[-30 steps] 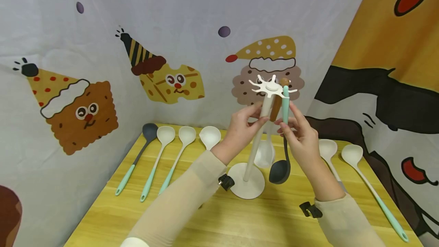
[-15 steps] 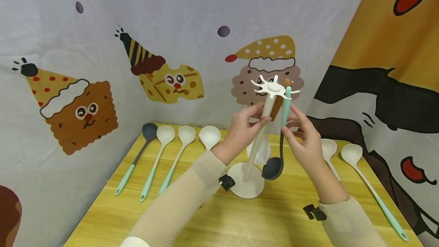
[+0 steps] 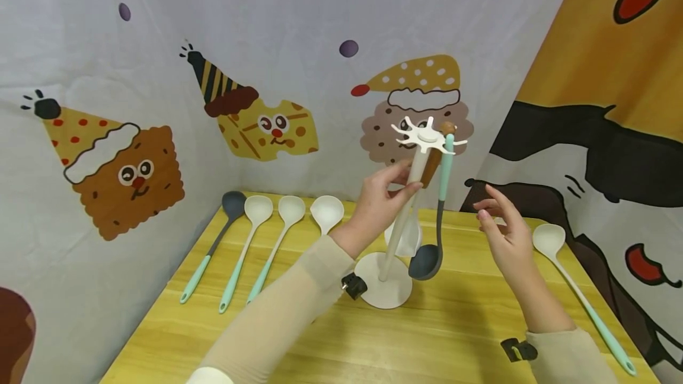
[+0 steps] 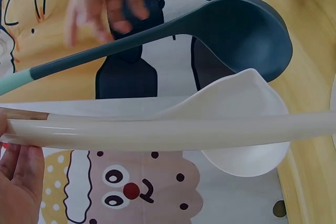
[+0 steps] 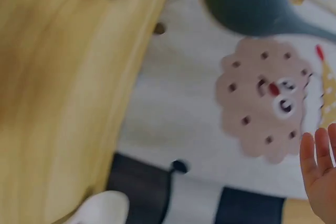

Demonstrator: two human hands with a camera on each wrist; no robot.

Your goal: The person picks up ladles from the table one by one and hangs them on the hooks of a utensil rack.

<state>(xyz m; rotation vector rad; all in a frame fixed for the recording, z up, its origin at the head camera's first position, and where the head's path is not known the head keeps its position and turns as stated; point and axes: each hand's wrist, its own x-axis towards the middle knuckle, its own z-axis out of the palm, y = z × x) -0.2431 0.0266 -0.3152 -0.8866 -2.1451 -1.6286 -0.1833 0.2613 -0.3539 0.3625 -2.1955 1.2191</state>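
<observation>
My left hand (image 3: 379,203) grips the cream pole (image 3: 397,236) of an upright utensil stand, just under its white hooked top (image 3: 427,138). From the right side of that top hangs a dark grey ladle (image 3: 425,262) with a mint handle. Behind the pole hangs a white ladle (image 4: 247,98) with a brown handle (image 3: 431,169); the pole covers part of it. My right hand (image 3: 507,230) is in the air to the right of the dark ladle, apart from it, fingers loosely bent and holding nothing. In the left wrist view the right hand (image 4: 107,3) is blurred.
On the left of the wooden table (image 3: 341,342) lie a dark ladle (image 3: 233,205) and several white ladles (image 3: 258,209) with mint handles. Another white ladle (image 3: 549,239) lies at the right. A patterned cloth (image 3: 299,28) hangs behind.
My right hand has let go of the dark ladle's handle and moved right and down. The ladle, held at first, now hangs from the stand. The left hand keeps its grip on the pole.
</observation>
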